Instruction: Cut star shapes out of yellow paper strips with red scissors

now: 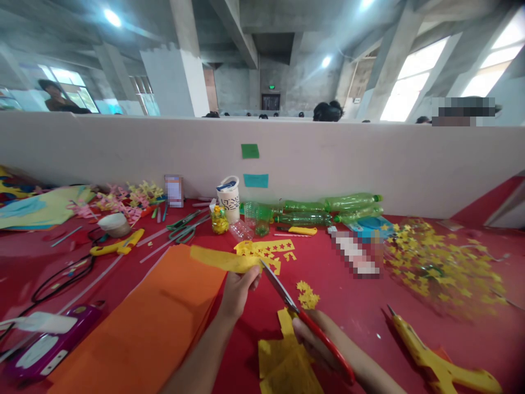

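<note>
My left hand (240, 290) pinches a long yellow strip (217, 259) that sticks out to the left over the orange sheets (164, 306). In my right hand (315, 334) are red-handled scissors (287, 298), their blades pointing up and left, with the tips at the strip's right end beside my left fingertips. Behind the strip lies yellow material with star-shaped holes (281, 246). A small pile of yellow stars (307, 295) rests right of the blades. Larger yellow pieces (283, 358) lie below my right hand.
A yellow glue gun (430, 355) lies front right, another (118, 245) at left. A purple power strip (53, 345) sits front left. Green bottles (307, 206) and a white cup (228, 200) stand or lie by the partition (164, 148). Yellow star decorations (443, 268) spread at right.
</note>
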`<state>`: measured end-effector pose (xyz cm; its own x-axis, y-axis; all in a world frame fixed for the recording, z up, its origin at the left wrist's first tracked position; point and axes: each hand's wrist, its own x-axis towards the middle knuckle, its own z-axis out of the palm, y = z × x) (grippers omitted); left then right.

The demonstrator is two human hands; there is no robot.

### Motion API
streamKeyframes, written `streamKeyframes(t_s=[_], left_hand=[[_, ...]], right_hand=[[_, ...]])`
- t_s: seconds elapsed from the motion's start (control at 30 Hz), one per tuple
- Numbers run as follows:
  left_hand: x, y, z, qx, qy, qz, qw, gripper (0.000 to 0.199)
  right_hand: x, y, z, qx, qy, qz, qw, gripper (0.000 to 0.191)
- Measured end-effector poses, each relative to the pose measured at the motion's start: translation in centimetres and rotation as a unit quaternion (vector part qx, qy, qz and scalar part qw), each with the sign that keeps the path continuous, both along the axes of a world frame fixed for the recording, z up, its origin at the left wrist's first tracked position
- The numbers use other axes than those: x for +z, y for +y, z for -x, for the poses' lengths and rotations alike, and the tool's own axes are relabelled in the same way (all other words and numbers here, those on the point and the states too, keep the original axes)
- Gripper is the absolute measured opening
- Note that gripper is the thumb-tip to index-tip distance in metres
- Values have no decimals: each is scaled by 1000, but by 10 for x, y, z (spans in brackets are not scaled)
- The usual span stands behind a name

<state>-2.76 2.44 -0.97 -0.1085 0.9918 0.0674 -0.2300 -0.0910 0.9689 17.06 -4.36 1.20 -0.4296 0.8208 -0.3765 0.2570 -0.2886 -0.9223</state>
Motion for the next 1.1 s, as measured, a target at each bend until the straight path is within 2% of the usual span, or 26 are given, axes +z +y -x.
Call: streamKeyframes(t_s=[0.1,0.37,0.57,0.73,0.9,1.1], left_hand=[[-1,1,3,-10,8,8,1000,32],[3,2,7,-29,9,12,999,32],[2,2,8,-28,4,14,999,32],[5,-4,0,-9,21,28,999,34],[12,-15,-15,11,68,24,997,39],[14,-18,-19,24,97,40,994,43]], right_hand=[[-1,0,0,-13,-8,6,1000,61],[0,1,-1,2,-7,2,1000,59],[0,1,-1,-1,-35,-35,999,60],[-7,-2,3,-24,-1,23,999,62],[-10,-5,8,-17,37,60,997,58],[-8,-5,10,-20,32,73,997,59]])
